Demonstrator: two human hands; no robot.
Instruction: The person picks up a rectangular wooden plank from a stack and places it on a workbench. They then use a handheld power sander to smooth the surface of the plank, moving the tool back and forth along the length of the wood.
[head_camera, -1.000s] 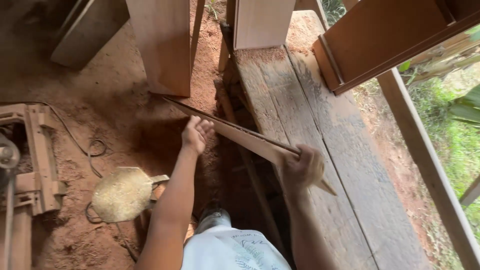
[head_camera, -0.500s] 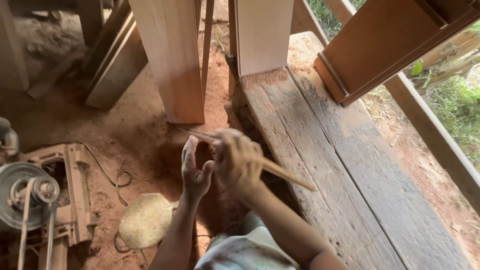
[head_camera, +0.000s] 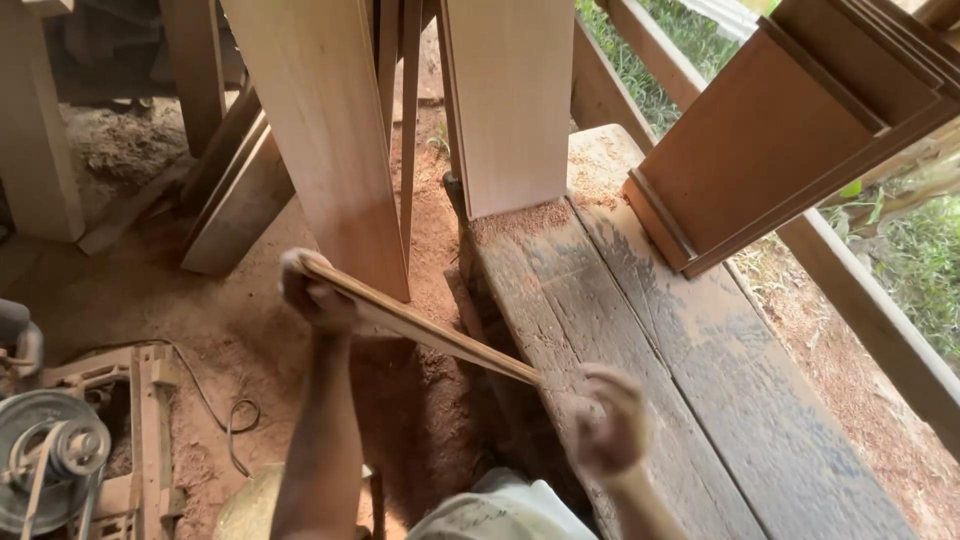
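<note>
A: What is in the hands?

B: A thin wooden strip (head_camera: 425, 325). It is long and narrow, and it slants from upper left down to lower right, above the sawdust floor (head_camera: 250, 330) and just beside the edge of the worn bench planks (head_camera: 640, 330).

A: Which hand has it?

B: The left hand (head_camera: 315, 292) is closed around the upper end of the strip. The right hand (head_camera: 608, 425) is near the lower end, just past the tip. It is blurred, the fingers look curled, but I cannot tell if it touches the strip or not.

A: And around the strip?

B: Behind it a pale upright board (head_camera: 325, 130) stands on the floor, and a second pale board (head_camera: 510, 100) stands on the far end of the bench. At the right, a stack of brown wooden panels (head_camera: 770, 140) leans with its lower corner on the bench. At the left bottom there is a machine with a round metal wheel (head_camera: 45, 450), and a dark cable (head_camera: 215, 415) lies on the floor near it. Beyond the bench, at the right, green grass (head_camera: 925, 260) shows.
</note>
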